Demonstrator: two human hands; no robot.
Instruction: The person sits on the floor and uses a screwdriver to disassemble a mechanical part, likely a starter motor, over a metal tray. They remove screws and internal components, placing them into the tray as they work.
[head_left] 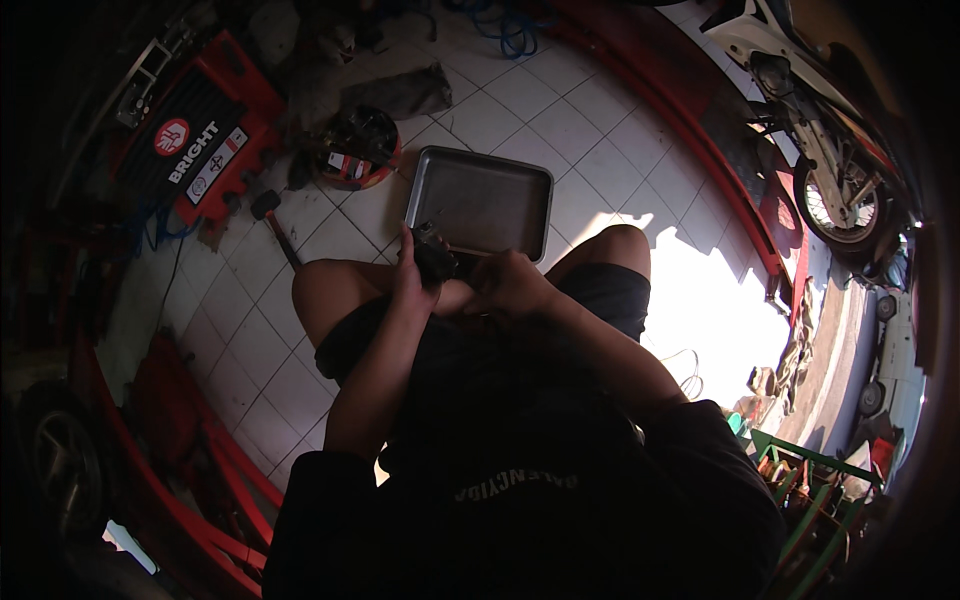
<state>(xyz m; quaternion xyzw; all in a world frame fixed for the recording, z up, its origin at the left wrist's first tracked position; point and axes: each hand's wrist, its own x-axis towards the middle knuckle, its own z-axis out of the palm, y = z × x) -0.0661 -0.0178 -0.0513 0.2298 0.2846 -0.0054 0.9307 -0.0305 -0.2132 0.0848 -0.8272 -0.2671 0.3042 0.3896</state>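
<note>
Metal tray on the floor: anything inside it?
The metal tray looks bare over most of its floor. Its near-left corner is covered by the left hand and the dark part both hands grip, so that bit can't be seen. The right hand sits just below the rim.

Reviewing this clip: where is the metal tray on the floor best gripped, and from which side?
Probably the tray by its raised rim on the near long edge, from the person's side: it lies flat on the tiles just beyond the knees, and that edge is closest to both hands.
</note>
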